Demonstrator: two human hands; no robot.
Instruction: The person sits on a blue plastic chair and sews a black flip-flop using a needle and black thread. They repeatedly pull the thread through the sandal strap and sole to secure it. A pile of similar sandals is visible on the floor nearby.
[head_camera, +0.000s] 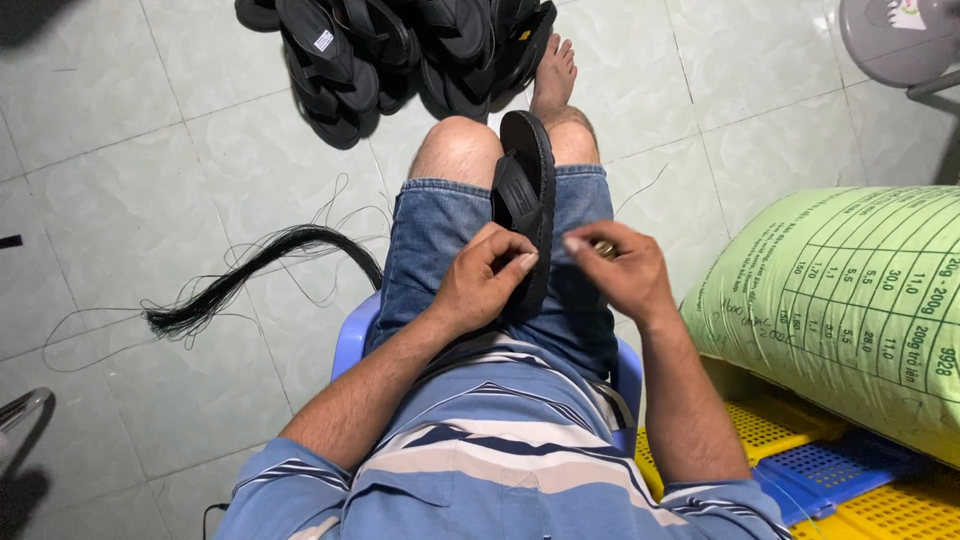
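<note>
Big green woven plastic sack (850, 310) lies on yellow and blue plastic grid crates (850, 480), off the pale tiled floor (120, 150). Pile of black rubber sandals (400, 50) sits ahead, within reach; bundle of long black thread (250, 270) trails left. 1 black rubber sandal (527, 200) stands on edge between the knees, braced for work. Left hand (480, 280) curls closed on its strap side. Right hand (620, 270) pinches something small, brassy; thumb and finger together.
</note>
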